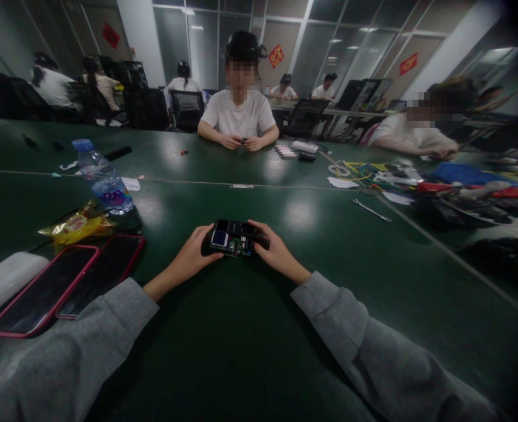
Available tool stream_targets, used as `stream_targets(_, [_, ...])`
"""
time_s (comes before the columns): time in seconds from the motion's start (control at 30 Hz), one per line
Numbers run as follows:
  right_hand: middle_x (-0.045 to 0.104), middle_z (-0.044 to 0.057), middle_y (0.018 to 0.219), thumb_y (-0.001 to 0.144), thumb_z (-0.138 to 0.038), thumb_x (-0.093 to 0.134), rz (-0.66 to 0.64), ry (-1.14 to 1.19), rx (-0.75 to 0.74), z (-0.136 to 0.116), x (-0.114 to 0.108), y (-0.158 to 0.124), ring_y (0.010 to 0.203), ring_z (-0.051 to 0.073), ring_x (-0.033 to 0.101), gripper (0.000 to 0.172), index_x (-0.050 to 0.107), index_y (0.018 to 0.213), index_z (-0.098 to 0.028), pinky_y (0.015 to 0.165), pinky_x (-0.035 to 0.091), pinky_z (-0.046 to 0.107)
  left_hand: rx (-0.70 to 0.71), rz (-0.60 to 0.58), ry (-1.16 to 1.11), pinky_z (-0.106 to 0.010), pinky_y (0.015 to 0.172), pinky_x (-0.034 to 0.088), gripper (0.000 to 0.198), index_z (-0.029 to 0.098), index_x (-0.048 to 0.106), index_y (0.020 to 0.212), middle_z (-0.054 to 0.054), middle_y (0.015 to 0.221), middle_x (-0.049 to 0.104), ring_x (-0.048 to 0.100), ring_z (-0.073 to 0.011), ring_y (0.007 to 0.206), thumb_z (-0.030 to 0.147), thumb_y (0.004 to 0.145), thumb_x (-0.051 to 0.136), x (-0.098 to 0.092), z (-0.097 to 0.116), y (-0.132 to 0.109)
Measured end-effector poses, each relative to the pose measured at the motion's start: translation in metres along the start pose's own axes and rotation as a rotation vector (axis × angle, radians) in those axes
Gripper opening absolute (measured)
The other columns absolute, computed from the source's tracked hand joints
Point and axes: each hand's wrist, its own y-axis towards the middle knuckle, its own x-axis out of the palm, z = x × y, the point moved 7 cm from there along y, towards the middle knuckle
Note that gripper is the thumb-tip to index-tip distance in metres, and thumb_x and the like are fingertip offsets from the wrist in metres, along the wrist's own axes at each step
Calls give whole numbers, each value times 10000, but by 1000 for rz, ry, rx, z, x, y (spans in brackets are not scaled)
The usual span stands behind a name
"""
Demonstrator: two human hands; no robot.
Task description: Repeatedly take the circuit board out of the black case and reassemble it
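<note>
Between my two hands is a small black electronic device (232,239) with an exposed green circuit board and a small pale-edged screen on its left part. My left hand (200,246) grips its left end, thumb along the near edge and fingers behind. At the right end, my right hand (271,249) closes on it the same way, thumb in front. The device is over the green table (224,351); I cannot tell whether it touches the surface. Parts of its ends are hidden by my fingers.
To the left are a water bottle (103,179), a yellow wrapper (77,227), two red-edged phones (48,287) and a white case (8,281). A wrench (372,210) lies right, near tangled cables (360,170). A person (240,114) sits opposite.
</note>
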Motion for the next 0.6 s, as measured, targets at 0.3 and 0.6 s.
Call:
stream_targets(0.3, [509,77,1322,843,-156,535,-18,34,-9,1,2,-1,1147,246,550,596,383,1406,-282,996,469,487,56,-10,174,-480,1111,344,638,245,393,1396,-91,1426,415,413,-261,1322,359,827,659,2,-1,2])
stream_targets(0.6, [484,88,1355,888,-411,571,-11,95,77,-1,1,-2,1222,260,507,554,384,1396,-291,1051,415,511,38,-19,190,-502,1105,350,625,249,398,1403,-92,1459,399,406,-266,1338,336,837,648,2,1,1])
